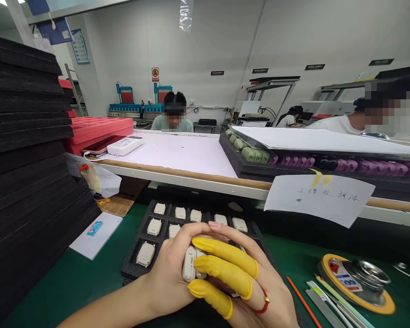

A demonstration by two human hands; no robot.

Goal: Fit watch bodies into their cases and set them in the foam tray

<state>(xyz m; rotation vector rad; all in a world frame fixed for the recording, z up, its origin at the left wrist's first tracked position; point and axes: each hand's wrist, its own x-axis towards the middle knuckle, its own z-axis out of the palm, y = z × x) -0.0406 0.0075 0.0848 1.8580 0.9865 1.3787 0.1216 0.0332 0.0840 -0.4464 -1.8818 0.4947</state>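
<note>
Crowding both hands (205,269): foam tray (133,264), perhaps tools (328,300).

Nine white cases (154,226) in the tray, three yellow finger cots (225,255).

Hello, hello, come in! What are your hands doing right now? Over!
Left hand and right hand closed together on small white plastic cases. Yellow rubber cots on right fingers. Black foam tray of matching cases directly beyond. Nothing blocking.

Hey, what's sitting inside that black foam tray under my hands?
The black foam tray holds small cream-white cases, one per pocket, in rows. The left hand and right hand clasp a few cases above it and hide the tray's near right pockets.
</note>
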